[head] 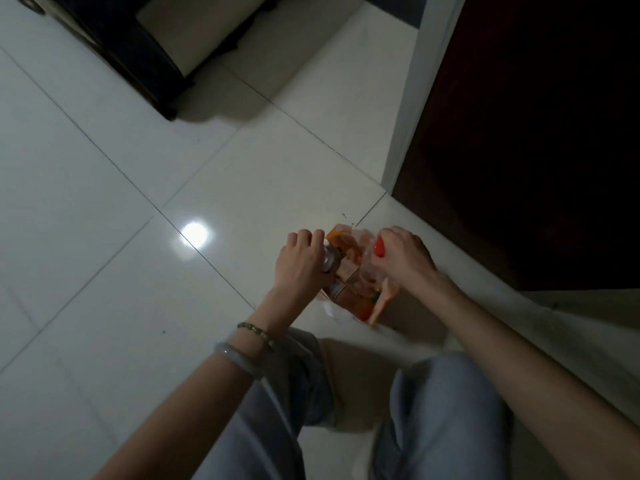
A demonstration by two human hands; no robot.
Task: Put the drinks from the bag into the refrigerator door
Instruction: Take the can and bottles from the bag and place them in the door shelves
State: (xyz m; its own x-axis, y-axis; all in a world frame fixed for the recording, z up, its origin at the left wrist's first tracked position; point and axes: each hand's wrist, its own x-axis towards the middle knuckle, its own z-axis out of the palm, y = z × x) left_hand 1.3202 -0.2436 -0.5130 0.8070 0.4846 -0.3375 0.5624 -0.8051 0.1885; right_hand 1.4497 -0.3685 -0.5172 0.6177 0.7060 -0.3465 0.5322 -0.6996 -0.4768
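An orange and clear plastic bag (356, 296) stands on the white tile floor in front of my knees. My left hand (301, 261) is closed around the top of a silver-topped can (330, 259) at the bag's left side. My right hand (403, 258) grips a bottle with a red cap (379, 247) at the bag's right side, bunched with bag plastic. The lower parts of both drinks are hidden inside the bag. The refrigerator door is not identifiable in this dim view.
A dark reddish door or panel (536, 133) with a white frame (408, 98) rises at the right. Dark furniture (138, 57) stands at the upper left. My knees in light jeans (443, 410) are below the bag. A white ledge (519, 323) runs along the right.
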